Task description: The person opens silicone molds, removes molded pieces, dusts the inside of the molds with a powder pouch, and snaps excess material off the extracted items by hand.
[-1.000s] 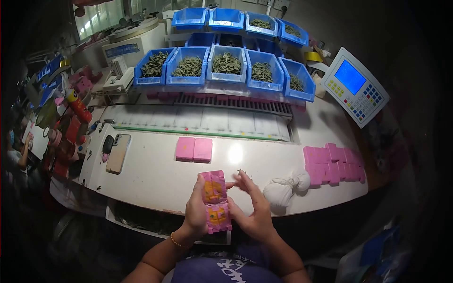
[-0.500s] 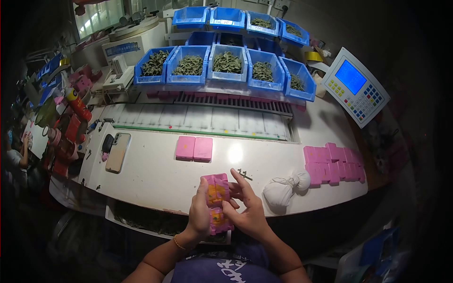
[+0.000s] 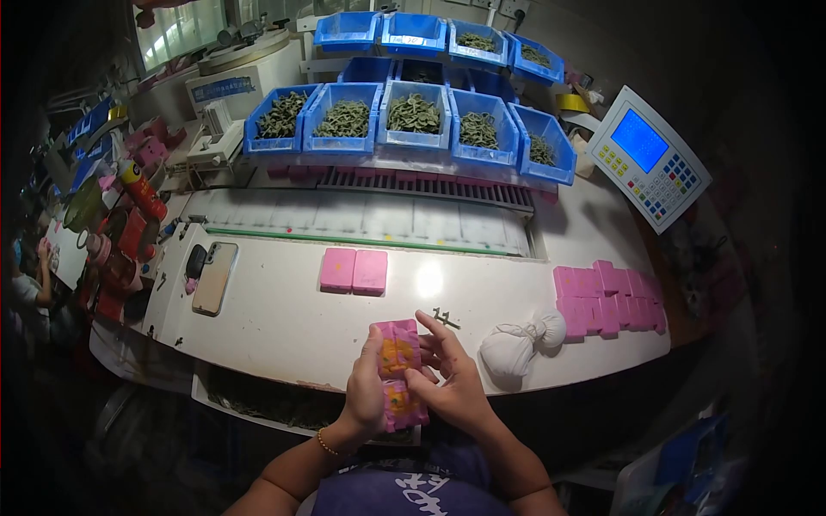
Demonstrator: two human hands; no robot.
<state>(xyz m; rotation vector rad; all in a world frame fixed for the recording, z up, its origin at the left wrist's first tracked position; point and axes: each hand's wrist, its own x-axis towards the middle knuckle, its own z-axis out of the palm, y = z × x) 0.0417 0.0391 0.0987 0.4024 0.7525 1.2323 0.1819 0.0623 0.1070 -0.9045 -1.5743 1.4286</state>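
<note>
A pink rubber mould (image 3: 397, 334) lies opened out in two joined halves, with orange patches on its inner faces. My left hand (image 3: 365, 391) is closed around its left side, thumb along the upper half. At the right edge my right hand (image 3: 453, 383) grips it too, its thumb pressed near the fold and its index finger stretched upward. Small dark green pieces (image 3: 446, 318) lie just beyond my right fingers. Two pink mould blocks (image 3: 354, 271) sit side by side on the white table (image 3: 275, 310).
Rows of pink blocks (image 3: 608, 298) and a tied white cloth pouch (image 3: 516, 346) are at right, below a keypad panel (image 3: 650, 155). A phone (image 3: 215, 278) lies at left. Blue bins (image 3: 416, 138) of green pieces stand behind a belt (image 3: 361, 215). Another person (image 3: 33, 279) is far left.
Both hands and the mould have shifted very slightly down and right, with the grip unchanged. Coloured dots on the belt have moved left. The other person's hand has risen a little.
</note>
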